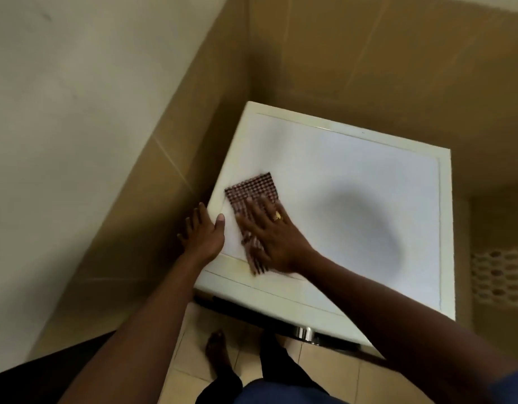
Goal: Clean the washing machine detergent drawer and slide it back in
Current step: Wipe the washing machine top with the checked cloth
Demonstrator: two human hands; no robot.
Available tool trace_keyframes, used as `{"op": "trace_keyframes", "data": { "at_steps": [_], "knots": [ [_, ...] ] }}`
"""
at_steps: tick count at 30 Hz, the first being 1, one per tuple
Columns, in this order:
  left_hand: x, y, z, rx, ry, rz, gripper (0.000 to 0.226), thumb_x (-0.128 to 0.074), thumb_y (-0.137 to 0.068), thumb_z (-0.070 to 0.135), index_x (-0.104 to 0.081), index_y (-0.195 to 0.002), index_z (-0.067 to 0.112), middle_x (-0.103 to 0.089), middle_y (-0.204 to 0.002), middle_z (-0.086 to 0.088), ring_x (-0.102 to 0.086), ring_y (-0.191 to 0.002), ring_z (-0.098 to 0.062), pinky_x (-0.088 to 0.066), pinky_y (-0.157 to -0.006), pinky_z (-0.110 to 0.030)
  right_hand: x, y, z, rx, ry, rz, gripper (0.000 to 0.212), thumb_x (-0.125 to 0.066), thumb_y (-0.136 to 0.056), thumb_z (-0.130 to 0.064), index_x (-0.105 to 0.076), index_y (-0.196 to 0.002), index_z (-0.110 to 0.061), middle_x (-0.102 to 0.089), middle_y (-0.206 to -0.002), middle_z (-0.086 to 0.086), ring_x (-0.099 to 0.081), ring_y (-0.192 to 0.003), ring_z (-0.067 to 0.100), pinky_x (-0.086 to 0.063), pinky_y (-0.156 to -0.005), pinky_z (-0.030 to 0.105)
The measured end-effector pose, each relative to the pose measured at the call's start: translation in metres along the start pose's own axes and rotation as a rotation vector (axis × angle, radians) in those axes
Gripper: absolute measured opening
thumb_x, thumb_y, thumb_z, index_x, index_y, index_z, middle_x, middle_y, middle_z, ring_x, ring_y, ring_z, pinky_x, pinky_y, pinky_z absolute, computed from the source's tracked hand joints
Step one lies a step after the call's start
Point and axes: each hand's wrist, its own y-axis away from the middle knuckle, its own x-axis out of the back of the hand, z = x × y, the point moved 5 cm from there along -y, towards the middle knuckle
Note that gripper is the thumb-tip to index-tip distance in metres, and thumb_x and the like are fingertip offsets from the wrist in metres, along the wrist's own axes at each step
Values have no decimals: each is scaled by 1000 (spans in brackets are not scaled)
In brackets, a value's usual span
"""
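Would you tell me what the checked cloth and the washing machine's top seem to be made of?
Checked cloth: probably woven cotton, matte; it lies limp and flat under the right hand. Washing machine top: smooth white panel, likely painted metal or laminate; a soft shadow shows, no grain.

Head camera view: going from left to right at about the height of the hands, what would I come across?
Tiled wall → left hand on the washing machine's left edge → checked cloth → right hand flat on the cloth, wearing a ring → dark shadow on the white top → perforated panel.
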Motion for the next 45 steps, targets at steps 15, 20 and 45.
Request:
{"op": "trace_keyframes", "data": {
  "at_steps": [15,20,45],
  "knots": [
    [-4,1,3,33,-81,-14,107,8,-78,83,16,-162,18,17,-171,-8,16,-157,-33,10,-121,-65,19,-79,82,-213,-25,-9,84,-21,-101,-67,2,-164,-17,9,-171,14,18,-155,39,-3,-125,60],
    [2,-12,14,35,-42,10,110,7,-76,81,13,-162,13,15,-171,-10,19,-156,-29,12,-123,-60,20,-138,39,-143,-38,-9,81,-18,-101,-64,3,-164,-18,10,-171,12,20,-155,38,2,-125,60],
    [-8,-63,93,-281,-364,168,114,9,-79,84,21,-158,3,27,-166,-17,28,-154,-29,17,-124,-52,48,-107,206,-543,-101,81,84,-15,-96,-66,-5,-165,-19,3,-172,9,11,-157,39,1,-126,58]
  ]
}}
